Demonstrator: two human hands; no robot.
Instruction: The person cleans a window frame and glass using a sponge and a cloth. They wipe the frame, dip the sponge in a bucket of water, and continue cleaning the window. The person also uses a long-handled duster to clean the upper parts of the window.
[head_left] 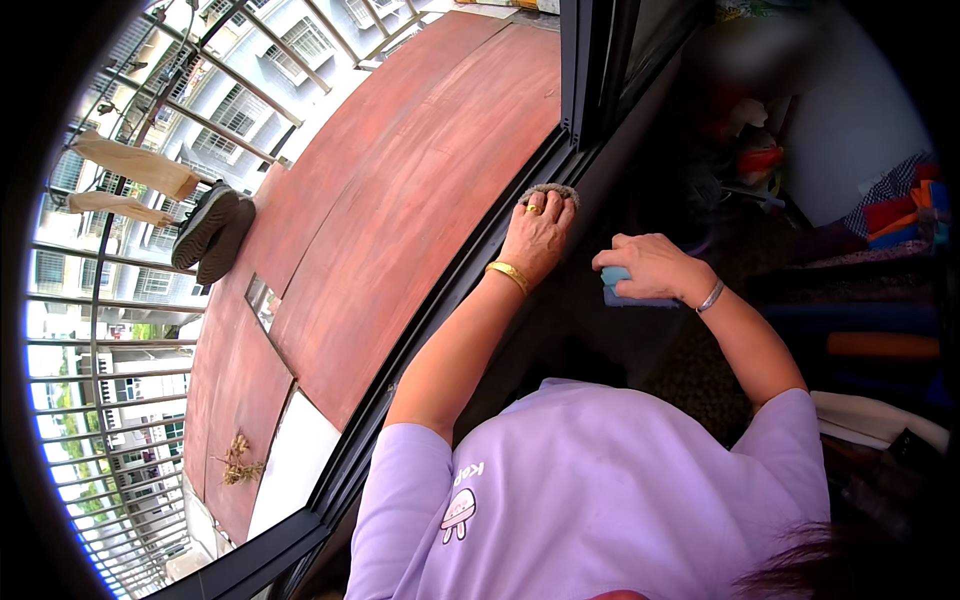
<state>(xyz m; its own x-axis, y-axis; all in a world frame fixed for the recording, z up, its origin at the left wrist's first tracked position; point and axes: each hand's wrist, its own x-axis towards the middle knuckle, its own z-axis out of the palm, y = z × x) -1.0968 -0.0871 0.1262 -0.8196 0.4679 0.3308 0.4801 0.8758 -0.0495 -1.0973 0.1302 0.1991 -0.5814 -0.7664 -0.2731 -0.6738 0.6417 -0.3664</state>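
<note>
My left hand [538,235] presses a fuzzy grey scrubbing pad [550,190] onto the dark window track [463,290], its fingers curled over the pad. Part of the pad shows beyond the fingertips. To the right, my right hand [655,268] is closed around a blue sponge-like block [617,284], light blue above and darker blue below. This block is held up in the shade on the inner side of the track, apart from the frame. A gold bangle is on my left wrist and a silver one on my right.
Reddish boards [390,200] lie outside the window, with a small gap and a dried plant [238,462] on them. Dark shoes [212,230] stand by metal bars [110,345]. An upright window frame [590,75] rises ahead. Folded fabrics [895,215] are piled at right.
</note>
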